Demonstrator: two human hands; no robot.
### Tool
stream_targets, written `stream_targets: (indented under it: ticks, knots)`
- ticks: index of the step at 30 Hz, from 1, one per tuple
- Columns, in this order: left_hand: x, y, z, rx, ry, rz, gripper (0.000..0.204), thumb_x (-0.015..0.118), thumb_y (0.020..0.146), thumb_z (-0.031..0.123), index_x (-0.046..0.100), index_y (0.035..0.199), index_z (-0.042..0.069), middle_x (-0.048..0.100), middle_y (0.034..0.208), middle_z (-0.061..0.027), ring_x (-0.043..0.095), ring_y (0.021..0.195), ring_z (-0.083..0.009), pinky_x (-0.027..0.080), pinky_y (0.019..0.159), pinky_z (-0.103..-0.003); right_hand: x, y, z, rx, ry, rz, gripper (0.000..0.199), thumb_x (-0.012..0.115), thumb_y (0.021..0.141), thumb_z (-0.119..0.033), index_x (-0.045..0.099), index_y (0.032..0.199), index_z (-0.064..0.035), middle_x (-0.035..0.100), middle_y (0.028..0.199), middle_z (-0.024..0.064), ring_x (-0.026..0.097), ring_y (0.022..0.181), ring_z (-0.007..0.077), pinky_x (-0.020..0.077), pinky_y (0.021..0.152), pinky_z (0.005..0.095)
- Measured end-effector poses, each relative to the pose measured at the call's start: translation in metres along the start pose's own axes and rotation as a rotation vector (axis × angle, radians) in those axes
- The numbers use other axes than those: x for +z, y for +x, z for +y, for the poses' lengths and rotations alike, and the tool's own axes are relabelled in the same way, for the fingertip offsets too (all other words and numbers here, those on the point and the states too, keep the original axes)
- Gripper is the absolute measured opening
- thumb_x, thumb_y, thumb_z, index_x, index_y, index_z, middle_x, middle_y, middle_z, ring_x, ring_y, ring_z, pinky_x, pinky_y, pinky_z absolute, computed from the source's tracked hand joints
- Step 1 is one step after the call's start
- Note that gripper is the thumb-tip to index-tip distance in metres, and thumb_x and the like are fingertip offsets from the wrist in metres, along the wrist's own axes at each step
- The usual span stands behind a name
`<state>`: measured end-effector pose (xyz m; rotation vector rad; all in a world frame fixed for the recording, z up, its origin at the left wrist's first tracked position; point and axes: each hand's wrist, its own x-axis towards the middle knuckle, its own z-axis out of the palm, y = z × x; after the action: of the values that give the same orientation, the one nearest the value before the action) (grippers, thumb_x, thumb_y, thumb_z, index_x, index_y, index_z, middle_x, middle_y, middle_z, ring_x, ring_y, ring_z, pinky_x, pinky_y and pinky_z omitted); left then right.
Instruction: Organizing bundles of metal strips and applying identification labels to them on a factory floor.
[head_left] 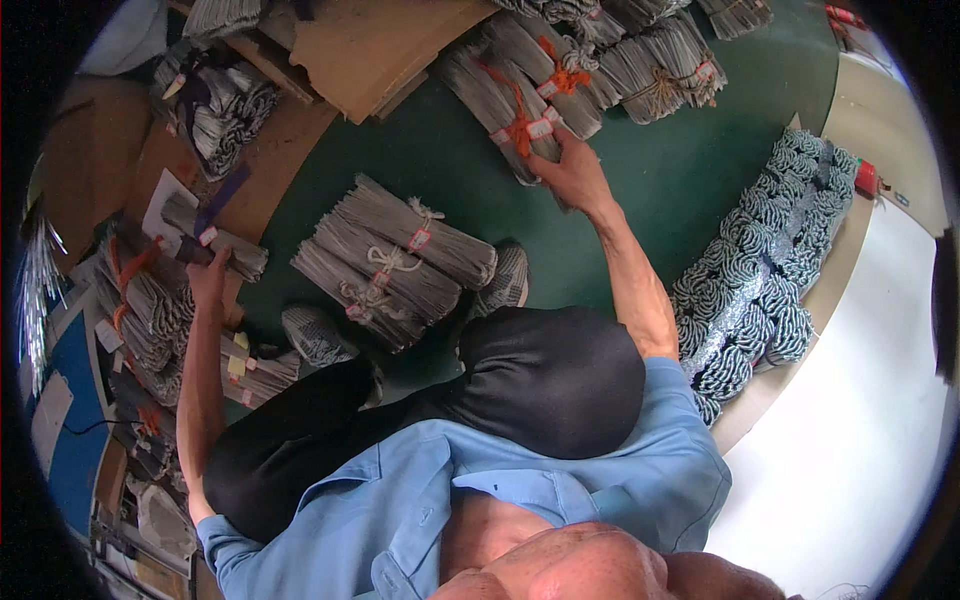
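My right hand point(574, 176) reaches far forward, its fingers closed round the near end of a grey bundle of thin strands point(487, 95) tied with orange string and bearing a white tag. Out to the left, my left hand point(208, 272) is closed on a short grey bundle point(243, 254) with a purple strap point(222, 196); a white sheet point(165, 212) lies beside it. The fingertips of this hand are partly hidden. Between my feet, on the green floor, lie several grey bundles point(385, 262) tied with pale cord.
More tied grey bundles point(665, 70) lie at the far side. Cardboard point(375, 50) covers the far left, with a dark-strapped bundle point(215, 110) on it. Stacked bundles point(145, 300) crowd the left. A long row of coiled grey-green bundles point(745, 270) runs along the right by a white surface point(860, 390).
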<state>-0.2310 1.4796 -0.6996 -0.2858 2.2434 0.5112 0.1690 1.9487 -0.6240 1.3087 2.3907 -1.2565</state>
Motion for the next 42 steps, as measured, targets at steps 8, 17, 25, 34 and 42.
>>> stream_targets:
  ticks: [8,17,25,34,42]
  knots:
    - [0.030,-0.130,0.054,0.696,-0.076,-0.016,0.028,0.065,0.090,0.019,0.062,0.112,0.002,0.065,0.105,-0.0077,0.061,0.098,-0.0170,0.048,0.089,-0.031,0.021,-0.056,-0.049,0.083,0.021,-0.239,0.049,0.069,0.077,-0.032,0.057,0.109,0.0030,0.065,0.082,0.0240,0.066,0.077,0.0367,0.0486,0.070,0.0451]
    - [0.112,-0.199,0.077,0.381,-0.352,-0.813,0.050,0.071,0.089,0.029,0.055,0.126,0.000,0.062,0.115,-0.0082,0.060,0.100,-0.0150,0.049,0.086,-0.031,0.127,-0.061,-0.144,-0.314,0.022,-0.517,0.057,0.067,0.081,-0.028,0.047,0.124,0.0035,0.065,0.085,0.0290,0.065,0.082,0.0460,0.0507,0.071,0.0493]
    - [0.091,-0.172,0.061,0.236,-0.721,-0.496,0.036,0.068,0.093,0.029,0.060,0.116,0.002,0.062,0.102,-0.0010,0.056,0.092,-0.0099,0.047,0.080,-0.028,0.173,-0.048,-0.195,-0.513,0.081,-0.514,0.083,0.065,0.083,-0.018,0.017,0.149,-0.0031,0.064,0.092,0.0309,0.062,0.083,0.0489,0.0496,0.074,0.0549]
    - [0.083,-0.152,0.050,0.284,-0.667,-0.464,0.037,0.067,0.092,0.034,0.063,0.111,0.002,0.064,0.099,-0.0018,0.057,0.085,-0.0104,0.047,0.076,-0.028,0.204,-0.041,-0.185,-0.727,0.004,-0.436,0.077,0.064,0.085,-0.018,0.023,0.148,-0.0034,0.057,0.105,0.0290,0.060,0.090,0.0479,0.0502,0.077,0.0525]
    - [0.083,-0.143,0.048,0.211,-0.750,-0.524,0.038,0.065,0.093,0.039,0.064,0.107,0.004,0.061,0.096,-0.0003,0.055,0.087,-0.0093,0.047,0.076,-0.029,0.208,-0.034,-0.189,-0.686,-0.035,-0.453,0.075,0.064,0.086,-0.019,0.024,0.147,-0.0007,0.057,0.104,0.0296,0.060,0.090,0.0474,0.0508,0.077,0.0512]
